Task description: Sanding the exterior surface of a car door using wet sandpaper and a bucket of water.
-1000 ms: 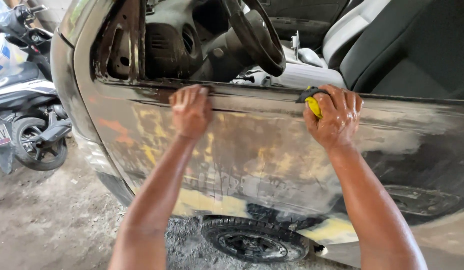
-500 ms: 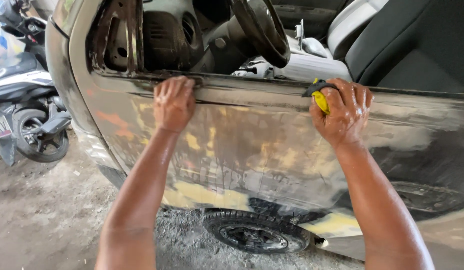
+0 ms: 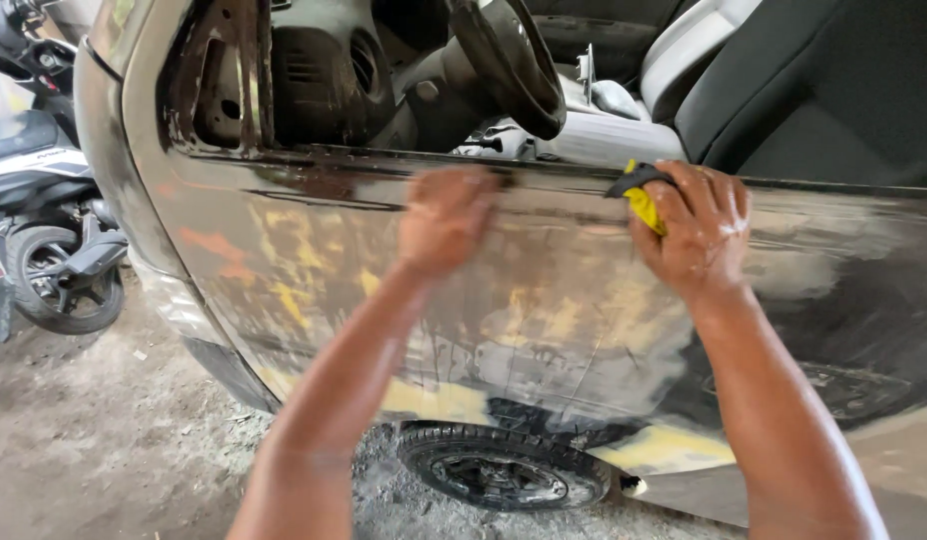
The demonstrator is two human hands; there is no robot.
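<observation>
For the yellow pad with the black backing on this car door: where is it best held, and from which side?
Probably across its black backing, from the outer side facing away from the panel. The yellow pad with black backing lies flat against the sanded dark car door just below the window edge, so only its back is free. The right hand already covers it that way; the left hand rests bare on the door.

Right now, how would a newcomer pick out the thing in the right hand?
Find the sanded dark car door and follow its top edge toward the seats. There the right hand presses a small yellow-and-black pad, the only bright yellow solid object; the left hand is bare.
</observation>
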